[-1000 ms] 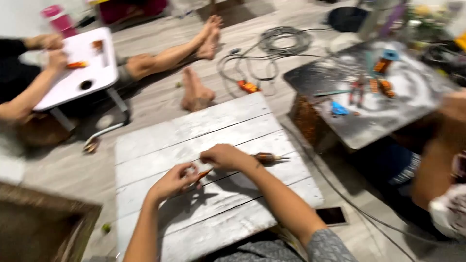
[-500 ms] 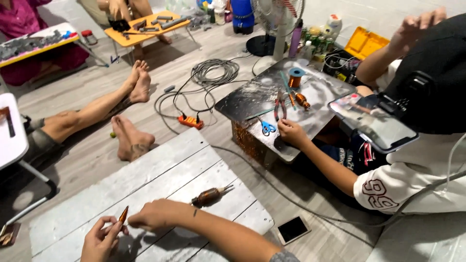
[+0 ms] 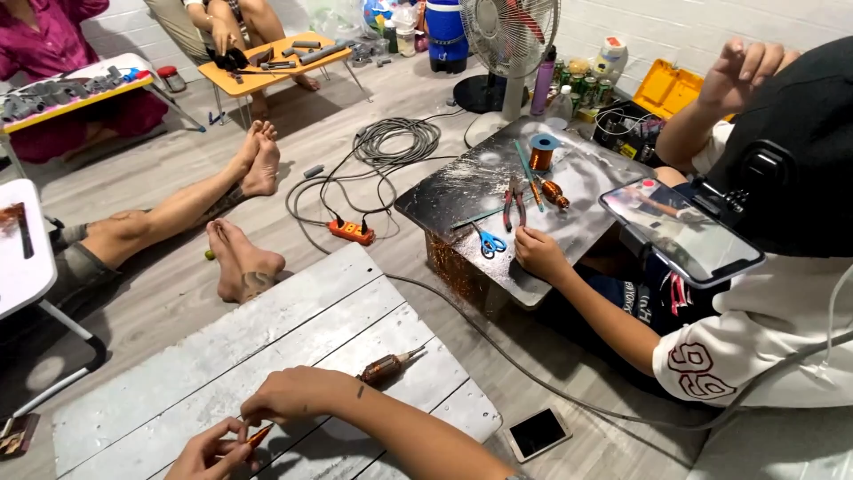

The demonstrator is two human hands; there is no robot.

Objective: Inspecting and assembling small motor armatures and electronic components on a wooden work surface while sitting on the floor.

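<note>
Both hands pinch a thin orange-tipped tool (image 3: 259,436): left hand (image 3: 209,452) fingers closed below it, right hand (image 3: 289,394) fingers closed above. A copper-wound rotor (image 3: 388,365) lies beyond the fingers, near the tabletop (image 3: 267,333) edge.

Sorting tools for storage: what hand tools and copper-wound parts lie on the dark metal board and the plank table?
Scissors: 1
Pliers: 1
Copper wire spool: 1
Copper-wound rotors: 2, one on the board, one on the plank table
Total: 5
</note>
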